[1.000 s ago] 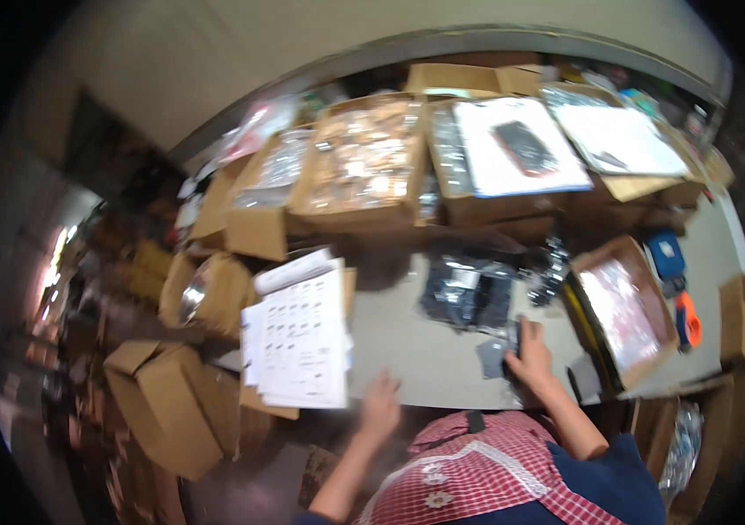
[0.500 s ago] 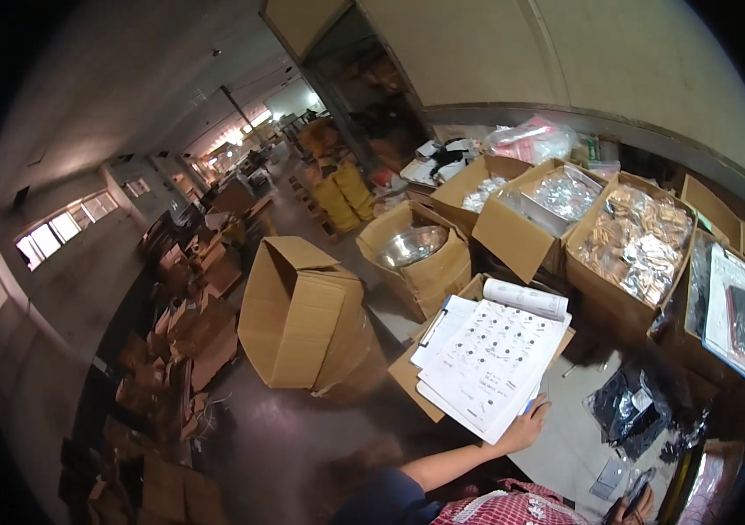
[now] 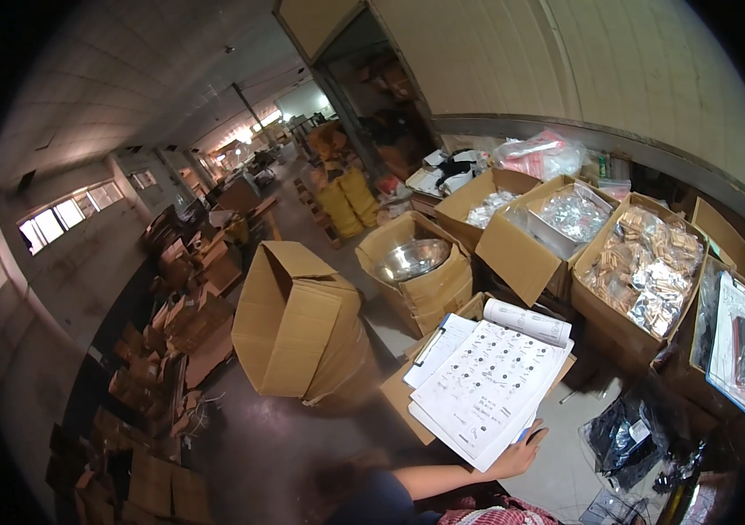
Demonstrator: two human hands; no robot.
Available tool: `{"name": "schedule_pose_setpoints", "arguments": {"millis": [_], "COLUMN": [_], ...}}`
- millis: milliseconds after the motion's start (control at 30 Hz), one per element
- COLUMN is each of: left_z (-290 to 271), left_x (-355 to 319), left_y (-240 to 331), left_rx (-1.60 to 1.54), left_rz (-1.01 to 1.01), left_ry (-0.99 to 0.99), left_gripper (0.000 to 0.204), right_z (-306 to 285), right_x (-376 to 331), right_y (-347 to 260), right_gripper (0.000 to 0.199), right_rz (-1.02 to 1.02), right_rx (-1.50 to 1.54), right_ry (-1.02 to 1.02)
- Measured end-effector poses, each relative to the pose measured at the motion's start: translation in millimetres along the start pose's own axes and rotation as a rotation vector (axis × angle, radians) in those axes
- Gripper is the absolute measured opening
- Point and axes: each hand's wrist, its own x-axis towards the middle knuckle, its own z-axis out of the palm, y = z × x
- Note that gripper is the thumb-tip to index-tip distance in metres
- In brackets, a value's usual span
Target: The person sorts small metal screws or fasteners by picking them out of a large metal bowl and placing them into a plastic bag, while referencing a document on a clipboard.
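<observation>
My left hand point(image 3: 519, 455) grips the near right corner of a clipboard, fingers curled at its edge. The clipboard point(image 3: 453, 339) bears white sheets point(image 3: 490, 394) printed with small drawings, and its top page is rolled back at the far end. A piece of cardboard point(image 3: 398, 398) shows under the clipboard. Right of my left hand, a black item in clear plastic point(image 3: 630, 442) lies on the pale tabletop point(image 3: 556, 433). A small flat grey piece point(image 3: 608, 507) is at the lower edge. My right hand is out of view.
Open cartons hold bagged copper-coloured parts point(image 3: 643, 271), bagged silvery parts point(image 3: 573, 214) and a shiny metal bowl point(image 3: 412, 260). An empty tall carton point(image 3: 298, 324) stands on the floor. Another clipboard point(image 3: 735, 341) lies at the right. Scrap cardboard point(image 3: 202, 328) is heaped at the left.
My view has shifted, so the clipboard and left hand sit slightly lower. The right hand, earlier at the lower edge with a dark object, has left the picture.
</observation>
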Motion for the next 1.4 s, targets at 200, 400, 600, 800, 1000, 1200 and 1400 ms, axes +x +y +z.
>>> {"name": "schedule_pose_setpoints", "arguments": {"millis": [200,400,600,800,1000,1200,1400], "left_z": [-5.8,-11.4,-13.1,-1.7,3.3,8.7,15.7], "left_x": [1.0,1.1,0.4,-4.5,-6.2,-8.0,-9.6], "left_y": [3.6,5.1,6.6,3.9,3.4,2.1,0.7], "left_rx": [-0.006,-0.007,-0.007,-0.058,-0.069,-0.118,-0.087], "left_rz": [-0.023,-0.004,-0.004,-0.012,-0.015,-0.021,-0.006], "left_ry": [0.025,0.055,0.062,0.073,0.062,0.08,0.115], "left_gripper": [0.05,0.052,0.051,0.051,0.053,0.053,0.053], "right_z": [-3.5,-28.3,4.6,-5.4,-8.8,-9.3,-10.1], "right_x": [-11.6,2.2,1.7,-0.3,0.6,0.9,0.3], "right_y": [-3.3,-27.9,9.3,-0.8,-3.3,-4.9,-6.2], "right_gripper": [0.05,0.048,0.049,0.046,0.043,0.04,0.037], "right_rz": [0.116,0.172,-0.156,-0.101,-0.11,-0.129,-0.144], "right_rx": [-0.112,-0.136,-0.019,-0.094,-0.12,-0.14,-0.158], "right_ry": [-0.073,-0.196,0.131,0.052,0.043,0.045,0.036]}}
